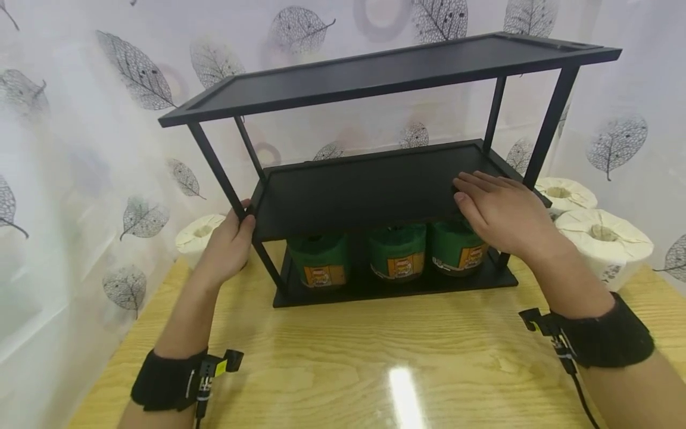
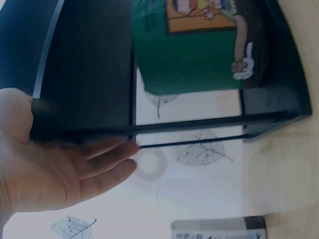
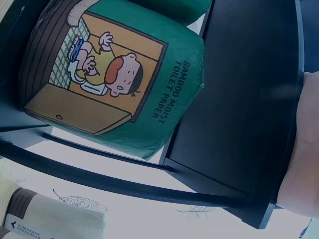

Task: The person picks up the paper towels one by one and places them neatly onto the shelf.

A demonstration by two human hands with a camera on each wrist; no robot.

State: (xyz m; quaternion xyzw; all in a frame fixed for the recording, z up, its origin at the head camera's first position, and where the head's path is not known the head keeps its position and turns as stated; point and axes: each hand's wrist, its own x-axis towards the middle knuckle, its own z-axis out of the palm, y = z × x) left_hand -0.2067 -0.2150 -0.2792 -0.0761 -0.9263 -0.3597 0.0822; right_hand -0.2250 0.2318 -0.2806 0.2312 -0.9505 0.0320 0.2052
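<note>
Wood table (image 1: pixel 321 351) sits under the black shelf (image 1: pixel 375 67). Person's left hand (image 1: pixel 224 249) grips the shelf's left end; right hand (image 1: pixel 506 214) rests straight-fingered on its middle board (image 1: pixel 354 187). Three green rolls (image 1: pixel 398 253) fill its bottom, pale rolls (image 1: pixel 602 238) flank it, leaf-print backdrop (image 1: pixel 348 36) behind.

We see a black three-tier rack (image 1: pixel 391 62) standing upright, slightly angled, on the wood-grain table (image 1: pixel 311 369), with its left hand (image 1: pixel 227 244) hold at the left front post by the middle shelf (image 1: pixel 359 186) and the right hand (image 1: pixel 501 210) resting flat, fingers straight, on that shelf's right end. On the bottom shelf (image 1: pixel 359 292) we count three green-wrapped toilet paper rolls (image 1: pixel 399 251) upright in a row, the right two close together, the left one apart; we read "BAMBOO MOIST TOILET PAPER" beside a cartoon on one wrapper.
</note>
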